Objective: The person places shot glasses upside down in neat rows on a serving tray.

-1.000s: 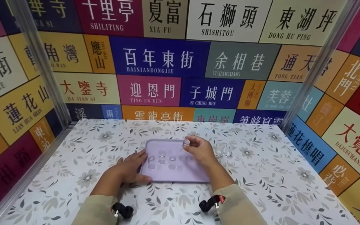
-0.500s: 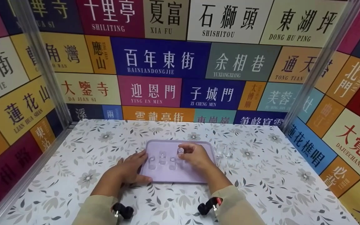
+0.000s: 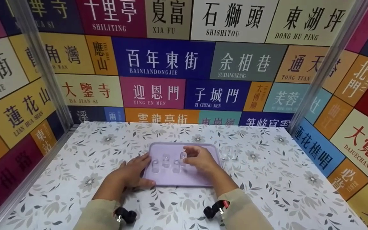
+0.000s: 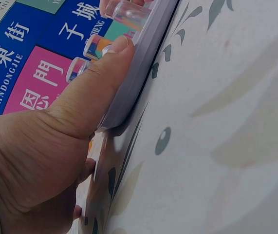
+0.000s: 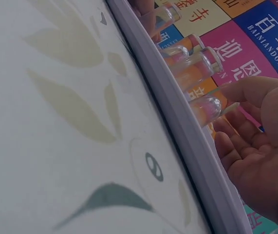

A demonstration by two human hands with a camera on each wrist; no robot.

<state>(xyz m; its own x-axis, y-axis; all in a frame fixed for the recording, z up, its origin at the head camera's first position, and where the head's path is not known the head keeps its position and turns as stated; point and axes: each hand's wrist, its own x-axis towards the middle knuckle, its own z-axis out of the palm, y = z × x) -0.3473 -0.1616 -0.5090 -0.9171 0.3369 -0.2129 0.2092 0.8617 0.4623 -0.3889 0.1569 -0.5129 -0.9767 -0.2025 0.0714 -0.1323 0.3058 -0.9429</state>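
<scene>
Small clear containers stand on the lilac tray (image 3: 192, 182); the left one (image 3: 155, 166) is nearest my left hand (image 3: 133, 172). That hand rests at the tray's left side, fingers extended along the edge and thumb at the front corner; the left wrist view shows the thumb (image 4: 95, 87) against the rim. My right hand (image 3: 203, 161) is over the tray's right half, thumb and finger pinching the top of another upright container (image 3: 183, 158). In the right wrist view, its fingertips meet the upper edge of this container (image 5: 208, 108). The palm hides part of the tray.
Two more clear containers, one (image 3: 224, 155) beside the other (image 3: 233, 155), are on the floral-covered table (image 3: 177, 204) just right of the tray. Panels with printed place names (image 3: 164, 57) enclose the back and sides, with clear corner posts (image 3: 324, 64).
My right hand has moved left and slightly nearer over the tray with the container, which now appears lowered to the tray. My left hand has stayed in place.
</scene>
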